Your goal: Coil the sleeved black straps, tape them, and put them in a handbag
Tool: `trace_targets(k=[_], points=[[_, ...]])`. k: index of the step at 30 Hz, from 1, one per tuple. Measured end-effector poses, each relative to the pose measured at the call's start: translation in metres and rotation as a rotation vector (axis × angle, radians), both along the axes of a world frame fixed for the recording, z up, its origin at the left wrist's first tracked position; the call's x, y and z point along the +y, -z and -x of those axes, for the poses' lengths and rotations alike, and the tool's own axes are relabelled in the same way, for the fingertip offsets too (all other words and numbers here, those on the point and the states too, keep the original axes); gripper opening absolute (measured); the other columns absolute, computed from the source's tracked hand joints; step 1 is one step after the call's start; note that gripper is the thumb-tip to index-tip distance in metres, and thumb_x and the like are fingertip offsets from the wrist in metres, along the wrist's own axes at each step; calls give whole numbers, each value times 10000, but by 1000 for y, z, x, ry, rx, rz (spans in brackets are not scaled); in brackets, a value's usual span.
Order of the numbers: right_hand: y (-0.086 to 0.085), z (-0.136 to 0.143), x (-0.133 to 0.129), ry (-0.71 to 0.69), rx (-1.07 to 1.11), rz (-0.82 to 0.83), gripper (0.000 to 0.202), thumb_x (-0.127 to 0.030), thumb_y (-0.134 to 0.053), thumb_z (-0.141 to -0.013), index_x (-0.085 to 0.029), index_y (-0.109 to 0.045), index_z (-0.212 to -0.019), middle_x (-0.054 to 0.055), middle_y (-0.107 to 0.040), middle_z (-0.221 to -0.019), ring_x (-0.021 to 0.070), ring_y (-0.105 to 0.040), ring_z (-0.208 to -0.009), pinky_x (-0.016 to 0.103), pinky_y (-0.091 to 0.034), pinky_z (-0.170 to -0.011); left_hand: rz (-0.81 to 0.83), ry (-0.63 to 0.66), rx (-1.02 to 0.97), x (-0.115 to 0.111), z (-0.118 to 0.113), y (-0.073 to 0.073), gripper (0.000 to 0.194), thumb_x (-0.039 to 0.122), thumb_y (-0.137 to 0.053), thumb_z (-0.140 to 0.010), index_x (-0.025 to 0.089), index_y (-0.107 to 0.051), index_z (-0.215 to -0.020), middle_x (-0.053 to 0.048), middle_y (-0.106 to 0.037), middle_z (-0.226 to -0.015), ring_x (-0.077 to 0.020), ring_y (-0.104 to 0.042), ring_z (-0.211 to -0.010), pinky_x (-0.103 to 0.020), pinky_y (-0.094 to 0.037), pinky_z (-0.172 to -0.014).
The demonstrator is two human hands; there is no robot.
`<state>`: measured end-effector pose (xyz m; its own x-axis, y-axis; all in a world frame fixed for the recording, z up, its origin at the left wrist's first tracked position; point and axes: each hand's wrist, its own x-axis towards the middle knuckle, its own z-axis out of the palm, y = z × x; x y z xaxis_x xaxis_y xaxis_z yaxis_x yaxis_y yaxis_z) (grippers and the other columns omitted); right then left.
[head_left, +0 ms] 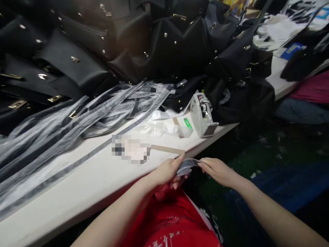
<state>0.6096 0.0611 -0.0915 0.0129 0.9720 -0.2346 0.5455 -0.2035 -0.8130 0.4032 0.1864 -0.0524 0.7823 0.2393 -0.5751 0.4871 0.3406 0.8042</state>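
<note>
My left hand [169,171] is closed on one end of a short, curved grey strap [189,165], just off the table's front edge. The strap's other end is pinched between the thumb and fingers of my right hand [214,169]. The strap arches between both hands, above a red garment. On the white table [102,175] behind them lies a flat beige strip [168,149]. Many long straps wrapped in grey-white film [102,103] are heaped at the left and centre of the table, and one runs out along its surface.
Black bags with gold metal fittings [74,61] are piled along the back. A white holder with small items [202,116] stands near the table's right corner, beside clear plastic [159,127] and a green label [188,123]. Further right are maroon cloth [315,89] and another white surface.
</note>
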Motion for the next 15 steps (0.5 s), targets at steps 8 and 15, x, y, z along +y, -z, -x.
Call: trace_targets(k=[8, 15], points=[[38, 41, 16, 508, 924, 57, 717, -771, -177, -884, -186, -525, -657, -77, -313, -332, 68, -225, -270, 218, -300, -352, 715, -467, -289, 23, -68, 19, 601, 573, -369, -946, 81, -656, -752, 59, -367, -373, -83, -398, -343, -189, -379, -402], [18, 88, 31, 687, 1096, -146, 470, -653, -372, -930, -206, -518, -918, -126, -286, -402, 60, -181, -323, 192, -328, -371, 746, -502, -459, 12, -67, 19, 359, 419, -646, -865, 78, -673, -976, -20, -629, -696, -115, -620, -640, -219, -523, -661]])
